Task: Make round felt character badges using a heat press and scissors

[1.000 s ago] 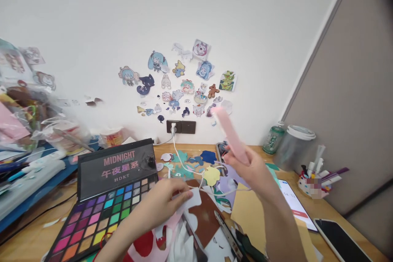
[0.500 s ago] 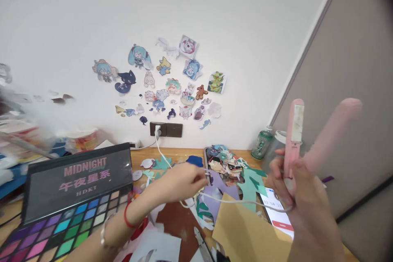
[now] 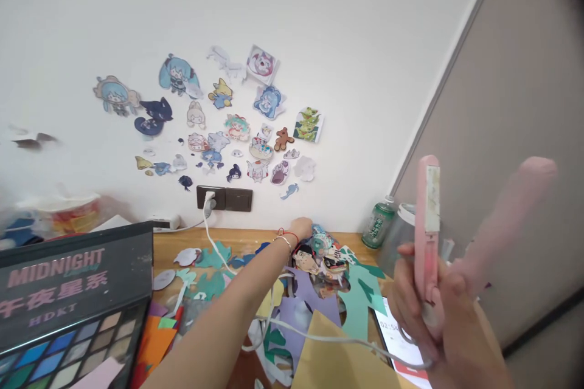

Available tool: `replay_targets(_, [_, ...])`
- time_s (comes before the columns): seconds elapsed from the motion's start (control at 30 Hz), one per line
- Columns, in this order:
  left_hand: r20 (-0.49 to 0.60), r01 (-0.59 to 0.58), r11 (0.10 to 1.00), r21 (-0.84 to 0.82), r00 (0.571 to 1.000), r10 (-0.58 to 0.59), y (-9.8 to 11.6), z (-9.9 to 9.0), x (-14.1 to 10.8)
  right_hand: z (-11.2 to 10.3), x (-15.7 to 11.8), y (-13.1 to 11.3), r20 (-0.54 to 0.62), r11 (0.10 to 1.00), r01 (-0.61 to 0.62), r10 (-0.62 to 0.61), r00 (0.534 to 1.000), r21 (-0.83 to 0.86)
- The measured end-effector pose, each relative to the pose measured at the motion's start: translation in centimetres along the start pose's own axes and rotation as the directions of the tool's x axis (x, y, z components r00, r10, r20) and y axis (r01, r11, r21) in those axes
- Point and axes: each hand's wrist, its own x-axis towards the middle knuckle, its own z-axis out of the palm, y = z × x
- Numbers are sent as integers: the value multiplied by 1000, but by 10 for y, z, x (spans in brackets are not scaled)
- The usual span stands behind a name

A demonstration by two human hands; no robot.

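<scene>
My right hand (image 3: 460, 316) is wrapped round a small pink hair straightener (image 3: 425, 213) and holds it up at the right. Its two arms are spread wide, and a stained pale plate shows on the inner face of one. A white cord (image 3: 328, 339) runs from that hand across the paper. My left arm stretches to the back of the desk, where my left hand (image 3: 301, 227) is beside a heap of paper cut-outs (image 3: 326, 258) near the wall. Its fingers are hidden, so what it touches cannot be made out.
A large eyeshadow palette (image 3: 59, 292) stands open at the left. Purple, green and yellow paper (image 3: 342, 355) covers the middle. At the right are a green bottle (image 3: 378, 223), a lidded cup (image 3: 399, 243) and a phone (image 3: 396, 331). A wall socket (image 3: 238, 199) holds a plug.
My left hand has moved away from me, from over the cord to the back of the desk by the cut-outs. The right hand still holds the spread hair straightener; the view has shifted right.
</scene>
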Motion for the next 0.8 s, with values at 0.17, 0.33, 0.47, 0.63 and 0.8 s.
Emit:
replay_targets(0.17, [-27, 47, 998, 52, 999, -45, -19, 11, 20, -6, 2, -2, -63, 999, -23, 25, 998, 36])
replay_targets(0.33, [-56, 57, 998, 0, 997, -57, -29, 7, 23, 1, 2, -4, -31, 1000, -16, 17, 999, 25])
replay_targets(0.47, [-129, 71, 989, -131, 988, -88, -35, -13, 8, 15, 1, -5, 16, 1000, -9, 9, 1000, 6])
replay_targets(0.63, [-210, 61, 906, -419, 964, -162, -33, -42, -14, 29, -4, -6, 85, 999, -9, 14, 996, -53])
replay_targets(0.8, [-160, 36, 693, -720, 963, -216, -15, -59, -34, 31, -7, -7, 110, 998, 27, -21, 994, -49])
